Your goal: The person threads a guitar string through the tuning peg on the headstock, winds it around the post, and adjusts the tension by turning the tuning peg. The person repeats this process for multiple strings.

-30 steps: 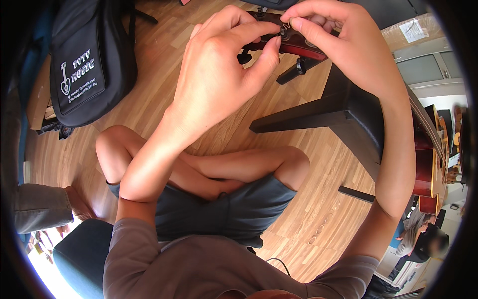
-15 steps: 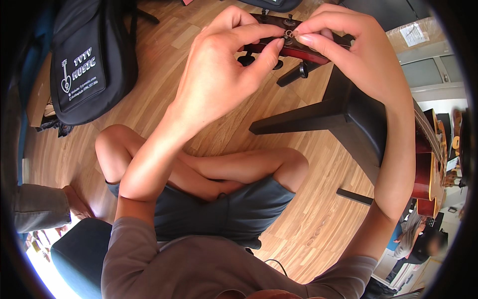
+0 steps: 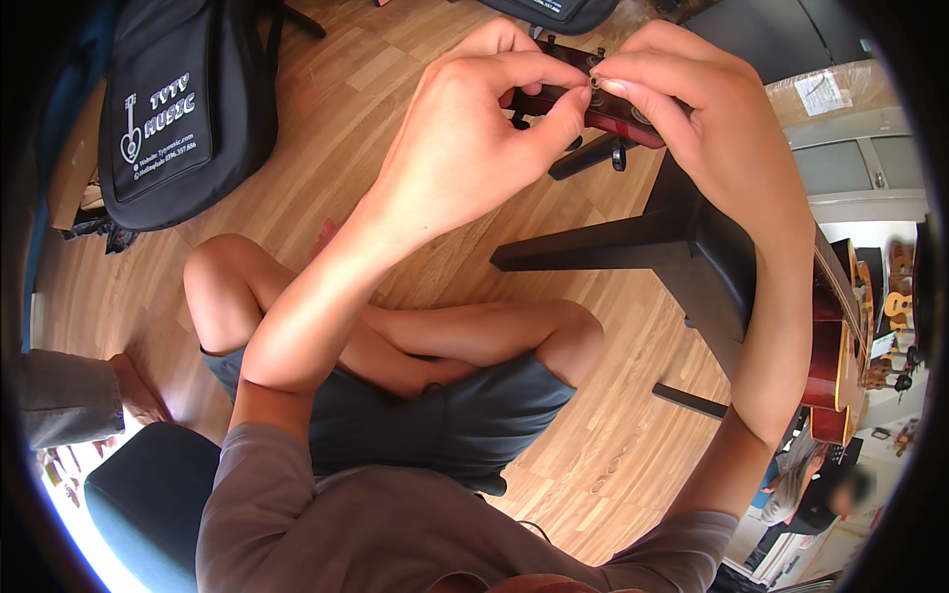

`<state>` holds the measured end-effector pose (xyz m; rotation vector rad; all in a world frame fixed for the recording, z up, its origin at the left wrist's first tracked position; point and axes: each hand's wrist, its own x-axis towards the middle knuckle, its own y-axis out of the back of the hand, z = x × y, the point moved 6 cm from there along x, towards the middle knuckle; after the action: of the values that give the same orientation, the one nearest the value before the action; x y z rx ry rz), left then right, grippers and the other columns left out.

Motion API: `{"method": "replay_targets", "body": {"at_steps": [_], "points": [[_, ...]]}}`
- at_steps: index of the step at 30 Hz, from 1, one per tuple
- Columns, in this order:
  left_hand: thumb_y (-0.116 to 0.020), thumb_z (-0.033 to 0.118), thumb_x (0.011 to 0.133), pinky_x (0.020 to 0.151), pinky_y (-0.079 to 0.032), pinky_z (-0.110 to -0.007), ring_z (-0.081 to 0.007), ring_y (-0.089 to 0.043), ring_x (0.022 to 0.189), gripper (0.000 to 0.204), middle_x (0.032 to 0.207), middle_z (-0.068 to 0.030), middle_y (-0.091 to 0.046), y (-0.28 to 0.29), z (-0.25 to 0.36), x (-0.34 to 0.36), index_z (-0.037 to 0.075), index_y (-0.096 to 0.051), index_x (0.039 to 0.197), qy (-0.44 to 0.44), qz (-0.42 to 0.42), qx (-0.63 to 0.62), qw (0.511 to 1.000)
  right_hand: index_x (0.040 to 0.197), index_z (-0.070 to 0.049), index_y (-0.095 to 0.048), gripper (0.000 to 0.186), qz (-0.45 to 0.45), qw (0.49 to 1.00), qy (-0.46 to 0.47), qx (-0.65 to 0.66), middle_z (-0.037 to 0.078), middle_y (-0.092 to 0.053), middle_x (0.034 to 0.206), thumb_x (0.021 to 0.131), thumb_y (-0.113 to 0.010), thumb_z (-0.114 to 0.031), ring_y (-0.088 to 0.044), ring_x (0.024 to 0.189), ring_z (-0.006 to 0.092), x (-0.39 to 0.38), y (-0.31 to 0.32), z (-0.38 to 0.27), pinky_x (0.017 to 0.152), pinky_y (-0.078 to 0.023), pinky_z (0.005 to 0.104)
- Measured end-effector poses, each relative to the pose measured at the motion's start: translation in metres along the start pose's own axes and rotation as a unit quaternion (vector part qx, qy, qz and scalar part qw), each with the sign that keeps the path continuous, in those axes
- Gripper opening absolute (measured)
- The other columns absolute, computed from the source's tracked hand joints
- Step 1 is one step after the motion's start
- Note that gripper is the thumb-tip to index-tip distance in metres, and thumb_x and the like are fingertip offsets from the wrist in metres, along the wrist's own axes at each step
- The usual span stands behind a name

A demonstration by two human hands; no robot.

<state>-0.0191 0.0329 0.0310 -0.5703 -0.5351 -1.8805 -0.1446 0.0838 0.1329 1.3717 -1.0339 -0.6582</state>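
Note:
At the top centre, my left hand [image 3: 474,133] is closed, thumb and index meeting over the dark red guitar headstock [image 3: 638,129]; exactly what lies between those fingertips is hidden. Opposite it, my right hand [image 3: 697,119] pinches a small curled metal wire [image 3: 595,82] at one of the peg posts, its fingertips almost touching the left ones. Black tuning pegs [image 3: 619,155] stick out along the headstock's edge. The guitar's red body [image 3: 830,381] appears at the right, partly behind my forearm, with the headstock above a black stand [image 3: 692,247].
A black gig bag [image 3: 178,59] lies at upper left. A cardboard box [image 3: 796,94] is at upper right, with other guitars [image 3: 895,301] along the right rim. Another person's foot [image 3: 138,390] is at lower left beside a dark seat [image 3: 138,504]. Another person [image 3: 791,484] is at lower right.
Both hands and the headstock have shifted slightly right and down in the view. The curled wire, more visible earlier, now sits mostly between my fingertips.

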Motion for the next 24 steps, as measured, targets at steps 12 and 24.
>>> {"method": "replay_targets", "body": {"at_steps": [12,24], "points": [[-0.08,0.015,0.089,0.064,-0.041,-0.025,-0.0084,-0.048,0.071,0.016,0.08,0.0019,-0.058,0.005,0.002,0.002,0.009,-0.081,0.103,0.041,-0.006,0.028,0.999,0.107,0.006,-0.07,0.015,-0.028,0.998,-0.027,0.042,0.012,-0.066,0.092,0.098,-0.064,-0.005,-0.064,0.082,0.0227,0.001,-0.002,0.006,0.076,-0.05,0.0315],[-0.086,0.013,0.082,0.06,-0.052,-0.03,-0.0192,-0.064,0.067,0.014,0.084,-0.0022,-0.068,-0.004,0.013,-0.004,0.009,-0.082,0.095,-0.106,0.08,0.136,0.982,0.111,0.006,-0.071,0.02,-0.049,0.992,-0.081,0.078,0.009,-0.068,0.093,0.099,-0.064,-0.009,-0.064,0.086,0.018,-0.001,-0.002,0.018,0.08,-0.049,0.03]]}}
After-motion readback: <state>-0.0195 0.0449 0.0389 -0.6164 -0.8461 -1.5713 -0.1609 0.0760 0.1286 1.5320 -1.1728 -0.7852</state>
